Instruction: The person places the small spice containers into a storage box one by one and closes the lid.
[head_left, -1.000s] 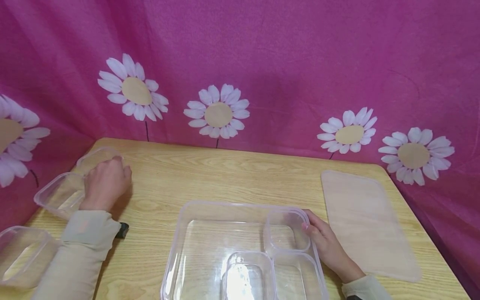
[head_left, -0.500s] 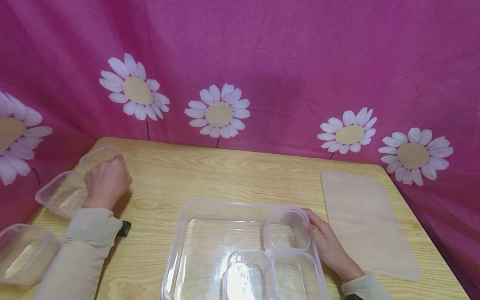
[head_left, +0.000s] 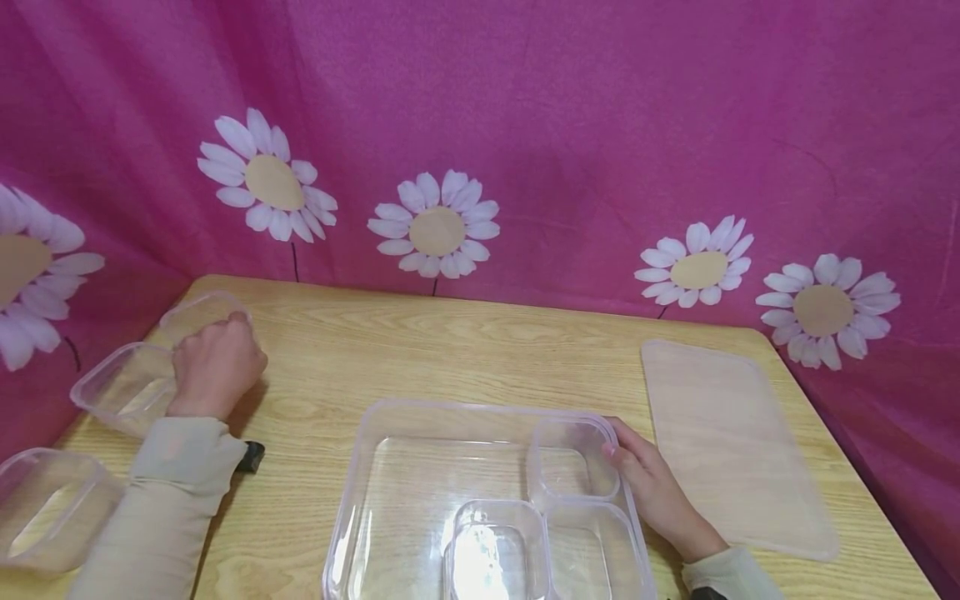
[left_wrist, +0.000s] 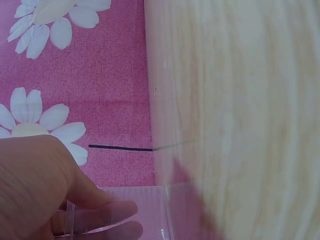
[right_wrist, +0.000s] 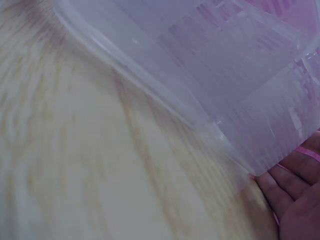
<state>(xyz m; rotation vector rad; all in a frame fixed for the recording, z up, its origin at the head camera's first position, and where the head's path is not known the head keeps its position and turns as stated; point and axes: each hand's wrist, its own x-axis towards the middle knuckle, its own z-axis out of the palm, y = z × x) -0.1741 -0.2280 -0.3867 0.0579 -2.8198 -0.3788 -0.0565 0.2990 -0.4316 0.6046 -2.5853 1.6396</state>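
**Little has shifted since a second ago**

The left hand [head_left: 215,365] still curls its grip round a small clear box [head_left: 197,315] at the tabletop's [head_left: 420,350] far-left corner. The right hand [head_left: 651,487], fingers relaxed, rests against the big tray [head_left: 360,467].

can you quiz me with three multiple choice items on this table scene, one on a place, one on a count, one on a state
1. Where does the flat lid lie?
A. right of the big clear tray
B. inside it
C. left of it

2. How many small tubs sit inside the tray?
A. one
B. three
C. five

3. What is the left hand doing?
A. lying flat
B. gripping a small clear tub
C. pressing the lid

Answers:
1 A, the lid lies on the table near the right edge.
2 B, three tubs cluster at the tray's right.
3 B, fingers curl over its rim.
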